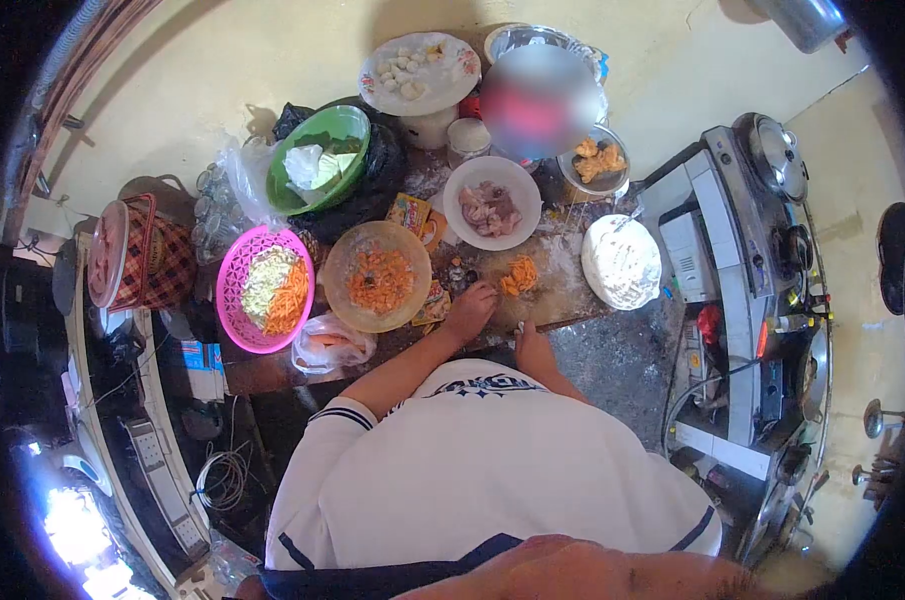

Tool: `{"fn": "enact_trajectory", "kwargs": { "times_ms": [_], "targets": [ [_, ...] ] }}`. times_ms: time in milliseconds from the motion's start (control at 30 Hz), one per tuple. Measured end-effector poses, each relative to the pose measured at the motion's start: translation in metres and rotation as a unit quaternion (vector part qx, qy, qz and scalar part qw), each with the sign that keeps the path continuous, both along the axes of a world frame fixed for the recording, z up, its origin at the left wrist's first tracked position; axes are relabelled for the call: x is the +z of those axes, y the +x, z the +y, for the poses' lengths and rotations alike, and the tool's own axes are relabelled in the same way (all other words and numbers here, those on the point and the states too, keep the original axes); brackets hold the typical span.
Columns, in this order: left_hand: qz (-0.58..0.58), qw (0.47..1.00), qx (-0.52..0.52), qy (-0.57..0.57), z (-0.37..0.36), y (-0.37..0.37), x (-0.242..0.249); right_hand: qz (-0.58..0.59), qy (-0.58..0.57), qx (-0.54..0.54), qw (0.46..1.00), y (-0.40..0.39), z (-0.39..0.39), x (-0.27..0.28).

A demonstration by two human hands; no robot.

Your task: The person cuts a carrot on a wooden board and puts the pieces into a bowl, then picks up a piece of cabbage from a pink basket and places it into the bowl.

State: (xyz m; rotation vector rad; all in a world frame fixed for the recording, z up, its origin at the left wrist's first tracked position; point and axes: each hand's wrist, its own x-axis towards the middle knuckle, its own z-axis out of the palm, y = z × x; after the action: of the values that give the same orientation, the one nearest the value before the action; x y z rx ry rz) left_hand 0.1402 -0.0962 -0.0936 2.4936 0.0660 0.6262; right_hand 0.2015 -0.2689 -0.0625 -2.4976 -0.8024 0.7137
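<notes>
My left hand (470, 306) rests on the wooden cutting board (563, 300), fingers bent down beside a small pile of cut carrot (520, 273); what lies under the fingers is hidden. My right hand (533, 350) is closer to my body at the board's near edge, fingers closed around a thin pale-tipped tool that looks like a knife (521, 326). A clear bowl of chopped carrot (378, 279) stands just left of my left hand.
A pink basket of shredded vegetables (266, 290), a green bowl (318, 160), a plate of raw meat (493, 210), a white bowl of flour (621, 262) and a plate of white balls (420, 72) crowd the table. A stove (763, 250) stands at right.
</notes>
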Motion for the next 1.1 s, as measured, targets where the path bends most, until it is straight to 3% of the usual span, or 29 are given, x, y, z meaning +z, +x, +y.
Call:
{"fn": "enact_trajectory", "kwargs": {
  "times_ms": [267, 767, 833, 1100],
  "targets": [
    [0.015, 1.000, 0.005, 0.001, 0.000, 0.001, -0.006, -0.006, -0.050, 0.026, 0.998, 0.000, 0.003, 0.008],
    [0.011, 1.000, 0.020, 0.003, -0.001, -0.002, -0.002, -0.030, -0.021, 0.014, 0.999, 0.002, 0.016, -0.017],
    [0.023, 0.998, 0.026, -0.046, -0.002, -0.004, 0.005, -0.022, -0.030, 0.012, 0.999, 0.002, 0.016, -0.011],
    [0.002, 0.999, 0.033, -0.024, -0.001, -0.001, -0.006, 0.004, -0.035, -0.001, 0.999, -0.004, 0.004, -0.002]
  ]
}}
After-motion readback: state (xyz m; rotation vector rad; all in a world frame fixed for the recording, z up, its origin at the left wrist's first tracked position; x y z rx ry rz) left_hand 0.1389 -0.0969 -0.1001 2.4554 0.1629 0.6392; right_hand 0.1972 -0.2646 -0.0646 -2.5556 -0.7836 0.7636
